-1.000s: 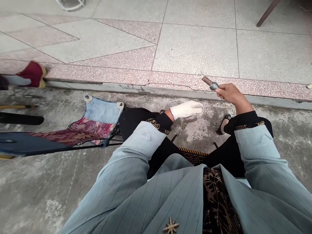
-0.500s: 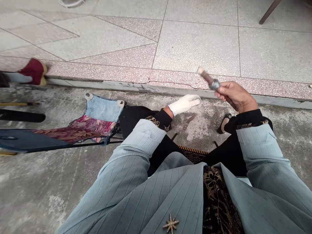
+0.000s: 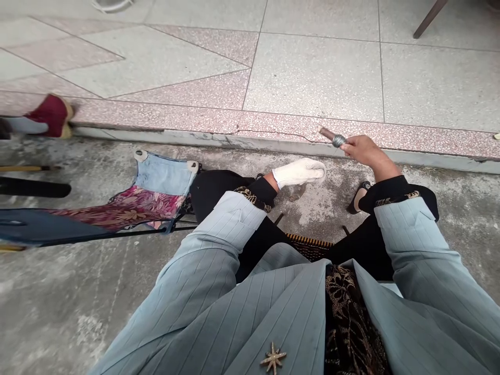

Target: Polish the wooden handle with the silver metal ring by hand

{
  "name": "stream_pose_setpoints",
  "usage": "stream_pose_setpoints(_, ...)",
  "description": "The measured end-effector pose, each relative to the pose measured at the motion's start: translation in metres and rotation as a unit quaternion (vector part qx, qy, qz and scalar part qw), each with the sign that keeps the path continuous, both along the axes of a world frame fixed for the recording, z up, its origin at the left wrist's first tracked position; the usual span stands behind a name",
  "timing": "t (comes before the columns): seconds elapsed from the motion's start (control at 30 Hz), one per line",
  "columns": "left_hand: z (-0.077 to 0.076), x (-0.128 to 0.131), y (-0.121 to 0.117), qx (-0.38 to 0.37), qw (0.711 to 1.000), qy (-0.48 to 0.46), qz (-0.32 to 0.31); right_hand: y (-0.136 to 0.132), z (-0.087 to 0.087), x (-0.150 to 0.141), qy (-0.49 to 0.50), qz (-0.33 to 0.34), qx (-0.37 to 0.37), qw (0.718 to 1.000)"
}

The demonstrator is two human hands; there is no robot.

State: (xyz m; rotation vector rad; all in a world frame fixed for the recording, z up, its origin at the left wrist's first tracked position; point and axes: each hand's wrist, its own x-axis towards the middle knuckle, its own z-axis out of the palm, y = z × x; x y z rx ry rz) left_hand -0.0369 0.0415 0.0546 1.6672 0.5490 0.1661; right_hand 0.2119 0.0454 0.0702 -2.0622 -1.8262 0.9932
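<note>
My left hand, in a white knitted glove, is closed low over the concrete, its fingers curled together. What they hold, if anything, is hidden. Bare, my right hand grips a brown stick-like tool near a band of grey wire wound round it. The tool's pale end points up and left, over the pink speckled step edge, away from my left hand. Partly covered by the glove, a thin brownish piece lies on the ground below it.
A folding chair with denim and floral cloth stands at my left. Beyond it is another person's red shoe at the tiled step. Under me is a woven seat; a dark chair leg stands top right.
My right hand has dropped slightly and moved left, bringing the tool lower and flatter. My left hand has moved slightly down and right, covering more of the brownish piece.
</note>
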Motion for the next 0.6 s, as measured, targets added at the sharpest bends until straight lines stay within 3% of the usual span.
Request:
stream_pose_setpoints(0.1, 0.003, -0.005, 0.006, 0.051, 0.998, 0.017, 0.039, -0.001, -0.007, -0.006, -0.062, 0.146, -0.083, 0.984)
stream_pose_setpoints(0.2, 0.007, -0.011, 0.014, 0.092, 0.993, 0.031, 0.064, -0.005, -0.009, -0.011, 0.021, 0.307, -0.196, 0.931)
stream_pose_setpoints(0.3, 0.008, -0.014, 0.019, 0.093, 0.992, 0.035, 0.072, -0.009, -0.001, -0.013, 0.126, 0.363, -0.251, 0.889)
stream_pose_setpoints(0.37, 0.005, -0.012, 0.019, 0.078, 0.993, 0.030, 0.086, -0.012, 0.008, -0.011, 0.178, 0.355, -0.251, 0.883)
stream_pose_setpoints(0.43, -0.001, -0.009, 0.017, 0.057, 0.992, 0.027, 0.107, -0.014, 0.016, -0.007, 0.229, 0.306, -0.214, 0.899)
stream_pose_setpoints(0.5, -0.006, -0.005, 0.012, 0.032, 0.993, 0.030, 0.111, -0.016, 0.021, -0.002, 0.293, 0.205, -0.130, 0.925)
stream_pose_setpoints(0.6, -0.009, 0.001, 0.004, 0.005, 0.997, 0.030, 0.066, -0.014, 0.020, 0.003, 0.341, 0.040, -0.008, 0.939)
